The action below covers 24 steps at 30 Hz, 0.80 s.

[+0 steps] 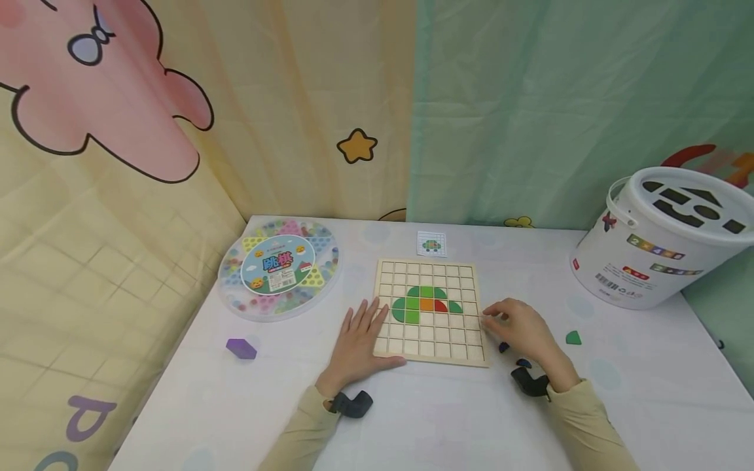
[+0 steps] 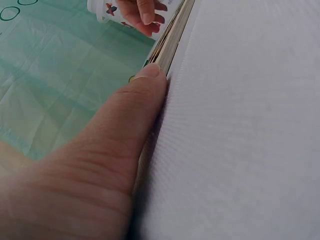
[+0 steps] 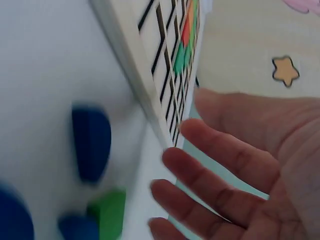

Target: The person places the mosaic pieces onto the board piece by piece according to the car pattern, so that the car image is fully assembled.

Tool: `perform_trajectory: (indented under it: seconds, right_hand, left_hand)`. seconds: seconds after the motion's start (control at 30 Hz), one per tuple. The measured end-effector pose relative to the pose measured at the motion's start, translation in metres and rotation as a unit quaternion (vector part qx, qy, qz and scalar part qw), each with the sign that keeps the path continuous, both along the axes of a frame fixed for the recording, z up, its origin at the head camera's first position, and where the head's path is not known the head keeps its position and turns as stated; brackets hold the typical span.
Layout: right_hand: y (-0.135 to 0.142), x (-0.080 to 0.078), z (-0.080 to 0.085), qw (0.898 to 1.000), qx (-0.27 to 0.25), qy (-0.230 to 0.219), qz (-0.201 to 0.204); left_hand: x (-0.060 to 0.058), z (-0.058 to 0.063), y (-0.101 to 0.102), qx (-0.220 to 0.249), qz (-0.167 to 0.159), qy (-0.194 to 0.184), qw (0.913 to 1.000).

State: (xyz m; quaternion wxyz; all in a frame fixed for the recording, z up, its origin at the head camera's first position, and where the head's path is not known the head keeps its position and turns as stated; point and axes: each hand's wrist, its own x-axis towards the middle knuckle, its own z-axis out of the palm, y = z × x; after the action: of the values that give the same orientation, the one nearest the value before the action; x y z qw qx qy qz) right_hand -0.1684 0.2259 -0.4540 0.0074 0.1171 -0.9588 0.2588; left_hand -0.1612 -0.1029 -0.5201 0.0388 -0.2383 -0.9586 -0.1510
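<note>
A wooden grid board (image 1: 432, 350) lies on the table, with light green, dark green, orange and red pieces set into its squares, among them an orange square (image 1: 427, 305). My left hand (image 1: 356, 343) rests at the board's left edge, fingers spread on the frame; its thumb (image 2: 130, 107) lies along the near side. Beside the right edge hovers my right hand (image 1: 521, 330), its loosely bent fingers holding nothing. Below this hand lie dark blue pieces (image 3: 91, 144), partly covered by it in the head view. A green quarter-round piece (image 1: 573, 337) sits farther right.
Behind the board is a small pattern card (image 1: 432, 244). A round Chinese checkers box (image 1: 279, 268) stands at the back left, a purple block (image 1: 241, 348) in front of it. At the back right is a white bucket (image 1: 654, 248) with shape slots in its lid.
</note>
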Motion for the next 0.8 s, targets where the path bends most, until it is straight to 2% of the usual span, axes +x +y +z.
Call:
perform_trajectory:
  seconds: [0.3, 0.57, 0.8]
  right_hand:
    - [0.040, 0.007, -0.001, 0.998, 0.034, -0.058, 0.020]
    - [0.053, 0.011, -0.007, 0.995, 0.024, -0.100, -0.001]
    - [0.055, 0.011, -0.007, 0.993, 0.006, -0.114, -0.026]
  left_hand:
    - [0.000, 0.001, 0.000, -0.002, 0.000, 0.003, 1.0000]
    - [0.001, 0.001, 0.000, -0.004, 0.001, 0.003, 1.0000]
    - [0.001, 0.001, 0.000, -0.005, 0.001, 0.005, 1.0000]
